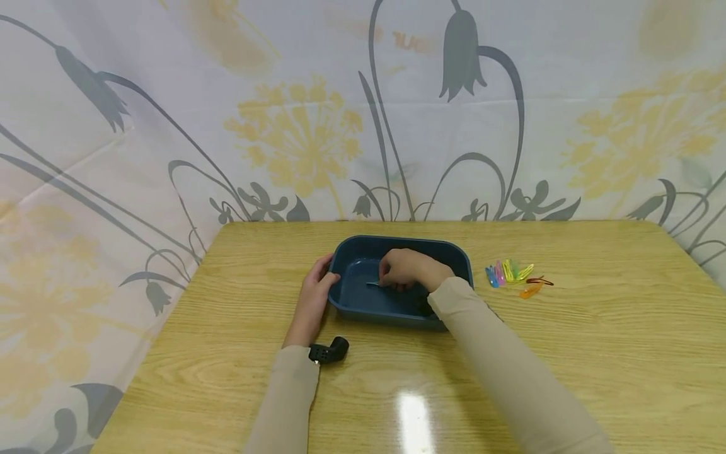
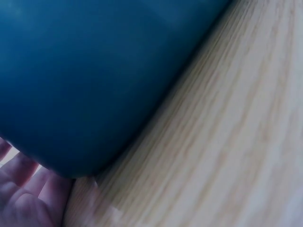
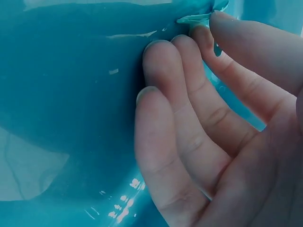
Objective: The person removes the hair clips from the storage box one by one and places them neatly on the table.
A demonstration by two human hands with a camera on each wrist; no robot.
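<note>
A dark blue rectangular basin [image 1: 380, 315] stands on the wooden table. My left hand [image 1: 311, 299] grips its left wall, the thumb over the rim and the other fingers outside. Inside the basin, low over its bottom, is my right hand [image 1: 413, 267]. Between thumb and index finger it pinches a small teal hair clip [image 3: 195, 19], whose thin end [image 1: 372, 284] points left in the head view. The right wrist view shows the other fingers curled near the basin's glossy surface [image 3: 71, 94]. In the left wrist view the basin's outer wall [image 2: 94, 80] fills the upper left.
Right of the basin lies a small group of hair clips: blue [image 1: 491, 276], pink [image 1: 499, 273], yellow [image 1: 525, 272], green and orange [image 1: 531, 290], with a dark red one [image 1: 540, 281] beside them. A floral cloth [image 1: 408, 126] hangs behind the table [image 1: 595, 353].
</note>
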